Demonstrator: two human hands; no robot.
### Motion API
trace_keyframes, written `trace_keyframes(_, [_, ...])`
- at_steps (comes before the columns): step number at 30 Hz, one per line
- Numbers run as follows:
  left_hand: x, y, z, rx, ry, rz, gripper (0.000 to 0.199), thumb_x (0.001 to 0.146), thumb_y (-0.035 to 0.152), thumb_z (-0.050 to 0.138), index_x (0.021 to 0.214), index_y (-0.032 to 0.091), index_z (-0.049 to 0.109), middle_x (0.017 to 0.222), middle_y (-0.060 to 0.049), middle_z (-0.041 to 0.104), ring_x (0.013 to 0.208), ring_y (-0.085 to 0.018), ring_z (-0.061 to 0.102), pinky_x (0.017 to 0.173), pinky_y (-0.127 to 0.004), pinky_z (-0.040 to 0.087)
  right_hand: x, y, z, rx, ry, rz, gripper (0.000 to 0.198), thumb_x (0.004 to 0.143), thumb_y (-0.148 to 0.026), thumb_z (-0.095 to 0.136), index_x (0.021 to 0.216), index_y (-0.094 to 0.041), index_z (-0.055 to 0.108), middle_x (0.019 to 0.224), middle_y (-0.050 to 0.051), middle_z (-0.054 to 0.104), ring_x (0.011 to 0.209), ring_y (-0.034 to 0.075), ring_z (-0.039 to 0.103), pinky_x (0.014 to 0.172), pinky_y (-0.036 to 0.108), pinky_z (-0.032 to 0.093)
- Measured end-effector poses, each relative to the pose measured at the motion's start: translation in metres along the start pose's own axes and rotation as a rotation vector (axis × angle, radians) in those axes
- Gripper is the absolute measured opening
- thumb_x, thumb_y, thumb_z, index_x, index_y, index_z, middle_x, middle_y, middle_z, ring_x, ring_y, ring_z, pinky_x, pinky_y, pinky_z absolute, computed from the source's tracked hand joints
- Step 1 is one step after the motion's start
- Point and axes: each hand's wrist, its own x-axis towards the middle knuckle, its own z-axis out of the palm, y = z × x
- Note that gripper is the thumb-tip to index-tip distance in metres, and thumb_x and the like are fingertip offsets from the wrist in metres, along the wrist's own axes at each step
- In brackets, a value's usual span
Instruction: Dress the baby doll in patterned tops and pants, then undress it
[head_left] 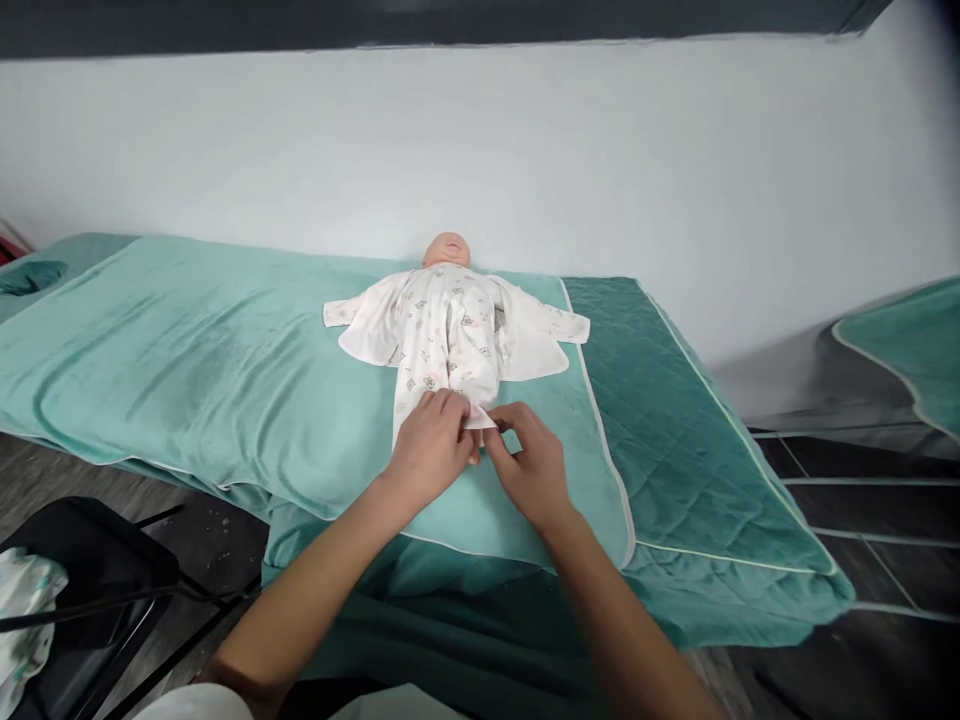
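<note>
The doll (448, 252) lies on its back on the light green blanket (247, 370), with its head toward the white wall (570, 150). A printed garment (474, 330) covers the front of the doll, its two legs running down toward the person. A white shirt (534, 345) is spread open beneath the doll; one sleeve extends to each side, and a plain flap fans out below each sleeve. Both hands are positioned at the foot end of the doll, at the end of the garment leg on the person's right. The left hand (429, 440) grips the fabric there with its fingers curled over the edge — part of its grasp is hidden by the cloth. The right hand (529, 455) pinches the corner of the same hem between thumb and index finger, the remaining fingers bent. The hands are close together, with a short strip of hem stretched between them. To the right of the doll, a darker quilted cover (667, 430) shows beyond the blanket's pale edging. Well apart from the doll, at the lower left, a black chair (97, 560) carries a patterned cloth (26, 600).
</note>
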Motion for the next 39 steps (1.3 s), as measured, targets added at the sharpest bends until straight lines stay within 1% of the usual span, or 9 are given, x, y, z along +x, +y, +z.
trace_keyframes(5, [-0.004,-0.011,-0.006,-0.122,0.001,-0.019,0.012,0.091,0.010,0.049,0.093,0.020,0.055,0.092,-0.003,0.060,0.090,-0.020,0.057,0.079,-0.034,0.048,-0.012,0.011,-0.006,-0.021,-0.080,-0.052,0.009,0.094,-0.013,0.055,0.097,-0.021,0.058,0.088,0.002,0.061,0.081,0.017,0.059,0.074,0.030,0.048])
trace_keyframes(11, [-0.034,-0.011,-0.011,-0.049,0.021,0.197,0.015,0.097,0.013,0.045,0.103,0.018,0.057,0.097,-0.006,0.062,0.094,-0.020,0.058,0.082,-0.035,0.050,-0.036,0.011,-0.015,-0.011,-0.218,-0.099,0.016,0.095,-0.011,0.056,0.105,-0.023,0.058,0.098,0.005,0.063,0.092,0.019,0.062,0.080,0.032,0.052])
trace_keyframes(15, [-0.043,-0.010,-0.019,0.093,-0.006,0.268,0.015,0.097,0.014,0.046,0.102,0.018,0.060,0.094,-0.007,0.063,0.090,-0.023,0.057,0.079,-0.038,0.048,-0.042,0.015,-0.019,-0.030,-0.321,-0.100,0.014,0.096,-0.014,0.057,0.107,-0.024,0.058,0.100,0.005,0.063,0.093,0.019,0.063,0.080,0.033,0.053])
trace_keyframes(18, [-0.042,-0.021,-0.027,0.013,0.058,0.268,0.012,0.097,0.017,0.052,0.107,0.019,0.059,0.100,-0.007,0.064,0.095,-0.022,0.058,0.082,-0.038,0.049,-0.035,0.024,-0.025,-0.009,-0.385,-0.069,0.008,0.097,-0.019,0.059,0.104,-0.024,0.058,0.099,0.004,0.064,0.092,0.019,0.063,0.081,0.033,0.053])
trace_keyframes(20, [-0.041,-0.032,-0.030,-0.036,0.161,0.195,0.015,0.096,0.020,0.057,0.111,0.018,0.057,0.107,-0.008,0.063,0.101,-0.022,0.057,0.086,-0.038,0.050,-0.026,0.030,-0.030,0.022,-0.388,-0.032,0.005,0.098,-0.020,0.058,0.101,-0.024,0.058,0.097,0.004,0.064,0.091,0.018,0.063,0.080,0.033,0.053])
trace_keyframes(22, [-0.041,-0.039,-0.032,-0.028,0.189,0.128,0.018,0.096,0.023,0.059,0.113,0.018,0.057,0.109,-0.009,0.062,0.102,-0.022,0.056,0.087,-0.039,0.050,-0.015,0.032,-0.033,0.042,-0.357,-0.021,0.005,0.099,-0.020,0.056,0.100,-0.024,0.059,0.096,0.003,0.064,0.089,0.018,0.063,0.079,0.032,0.053])
trace_keyframes(27, [-0.054,-0.033,-0.026,0.011,-0.006,0.179,0.018,0.096,0.026,0.060,0.111,0.018,0.058,0.107,-0.009,0.062,0.099,-0.022,0.055,0.085,-0.039,0.052,0.001,0.017,-0.023,-0.021,-0.343,-0.205,0.014,0.096,-0.022,0.061,0.110,-0.022,0.059,0.106,0.008,0.065,0.098,0.022,0.062,0.084,0.037,0.053])
trace_keyframes(32, [-0.064,-0.030,-0.023,-0.113,0.028,0.137,0.026,0.098,0.009,0.047,0.118,0.021,0.058,0.107,-0.008,0.062,0.098,-0.019,0.056,0.087,-0.036,0.052,-0.003,0.006,-0.005,-0.114,-0.469,-0.302,0.017,0.096,-0.022,0.062,0.112,-0.019,0.060,0.103,0.008,0.064,0.094,0.022,0.059,0.081,0.038,0.052])
trace_keyframes(39, [-0.059,-0.020,-0.027,0.001,0.064,0.355,0.031,0.094,0.003,0.043,0.113,0.018,0.061,0.097,-0.009,0.068,0.085,-0.020,0.057,0.075,-0.037,0.047,-0.013,0.006,-0.005,-0.121,-0.403,-0.369,0.018,0.096,-0.006,0.049,0.102,-0.019,0.059,0.089,0.006,0.061,0.078,0.019,0.052,0.069,0.035,0.046])
